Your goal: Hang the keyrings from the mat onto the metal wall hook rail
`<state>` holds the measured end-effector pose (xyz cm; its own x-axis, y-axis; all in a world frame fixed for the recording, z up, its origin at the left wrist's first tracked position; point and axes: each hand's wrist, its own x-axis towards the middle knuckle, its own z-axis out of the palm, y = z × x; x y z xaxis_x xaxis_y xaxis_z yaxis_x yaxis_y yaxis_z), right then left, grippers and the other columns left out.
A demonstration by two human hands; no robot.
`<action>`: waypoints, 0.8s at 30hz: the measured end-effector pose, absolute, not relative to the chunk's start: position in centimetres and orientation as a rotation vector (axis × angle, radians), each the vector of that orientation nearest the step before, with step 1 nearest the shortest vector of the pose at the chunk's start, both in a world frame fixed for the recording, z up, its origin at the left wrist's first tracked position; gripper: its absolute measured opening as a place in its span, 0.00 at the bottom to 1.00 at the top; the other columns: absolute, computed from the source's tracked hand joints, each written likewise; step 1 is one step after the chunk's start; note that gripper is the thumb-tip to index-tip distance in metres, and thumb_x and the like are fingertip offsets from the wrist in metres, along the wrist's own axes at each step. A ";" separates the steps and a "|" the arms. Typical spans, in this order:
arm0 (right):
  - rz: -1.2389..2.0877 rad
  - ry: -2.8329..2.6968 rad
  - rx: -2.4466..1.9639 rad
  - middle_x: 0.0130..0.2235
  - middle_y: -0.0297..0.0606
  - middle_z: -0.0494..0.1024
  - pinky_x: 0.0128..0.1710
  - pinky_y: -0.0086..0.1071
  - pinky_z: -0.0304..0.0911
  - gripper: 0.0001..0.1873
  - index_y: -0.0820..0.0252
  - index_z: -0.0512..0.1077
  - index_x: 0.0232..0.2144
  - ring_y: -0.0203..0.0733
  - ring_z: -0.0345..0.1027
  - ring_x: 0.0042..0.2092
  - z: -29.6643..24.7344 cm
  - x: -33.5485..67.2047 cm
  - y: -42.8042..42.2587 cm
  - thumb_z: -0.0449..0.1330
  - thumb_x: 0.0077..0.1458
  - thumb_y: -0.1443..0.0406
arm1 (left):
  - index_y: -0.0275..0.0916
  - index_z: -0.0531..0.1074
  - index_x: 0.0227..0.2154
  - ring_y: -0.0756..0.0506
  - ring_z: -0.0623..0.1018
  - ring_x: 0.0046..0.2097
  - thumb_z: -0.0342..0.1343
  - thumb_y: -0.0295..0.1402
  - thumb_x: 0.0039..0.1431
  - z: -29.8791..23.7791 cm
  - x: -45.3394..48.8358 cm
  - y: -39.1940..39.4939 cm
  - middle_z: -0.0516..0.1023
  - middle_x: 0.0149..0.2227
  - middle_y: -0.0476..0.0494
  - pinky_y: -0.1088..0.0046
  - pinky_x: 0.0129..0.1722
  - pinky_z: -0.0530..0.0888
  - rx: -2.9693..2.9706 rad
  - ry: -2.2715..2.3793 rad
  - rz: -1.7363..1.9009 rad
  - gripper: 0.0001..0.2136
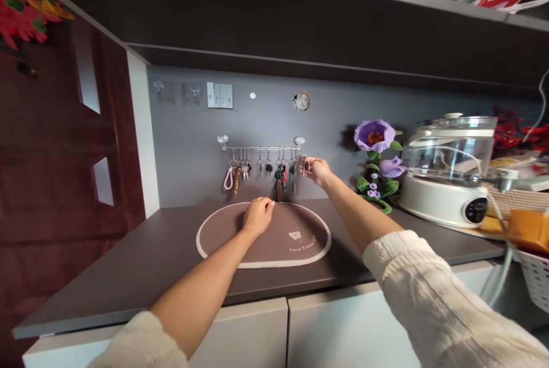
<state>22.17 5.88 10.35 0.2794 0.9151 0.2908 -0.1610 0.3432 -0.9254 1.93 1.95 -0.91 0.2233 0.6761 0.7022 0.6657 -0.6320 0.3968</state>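
A clear hook rail (261,149) is fixed to the grey wall by two round suction mounts, with several bunches of keys hanging from it. Just past its right end, my right hand (318,171) pinches a key ring with keys (306,166). My left hand (258,214) is curled closed over the brown oval mat (231,236), below the rail; whatever it may hold is hidden. Among the hanging things are a pink loop strap (229,179), a tan tag (237,181) and a dark key bunch (281,174) near the rail's right part.
Right of my right hand stand purple artificial flowers (374,136) and a white appliance with a clear top (446,185). A dark shelf (274,19) overhangs the counter (141,254). A dark red door (55,185) is at the left. Switches (220,95) sit on the wall.
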 end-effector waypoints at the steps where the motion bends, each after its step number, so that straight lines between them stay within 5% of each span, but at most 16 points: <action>1: 0.890 -1.012 -0.948 0.19 0.32 0.67 0.27 0.30 0.66 0.07 0.63 0.65 0.24 0.31 0.64 0.23 10.5 22.2 6.2 0.51 0.44 0.76 | 0.37 0.70 0.24 0.48 0.68 0.31 0.43 0.33 0.56 -0.9 1.9 2.0 0.71 0.27 0.45 0.73 0.33 0.61 2.446 1.342 1.418 0.12; 24: 0.891 -0.979 -1.042 0.15 0.31 0.65 0.19 0.23 0.60 0.06 0.63 0.64 0.19 0.28 0.59 0.18 9.1 22.3 9.9 0.55 0.42 0.76 | 0.37 0.69 0.23 0.49 0.67 0.30 0.44 0.34 0.56 -1.2 1.7 2.6 0.71 0.26 0.45 0.73 0.32 0.61 2.396 1.366 1.431 0.13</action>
<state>22.29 9.87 9.07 0.3127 0.9256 0.2132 -0.1256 0.2628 -0.9566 1.74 2.58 -1.16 0.1892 0.6940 0.6947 0.6621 -0.6126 0.4317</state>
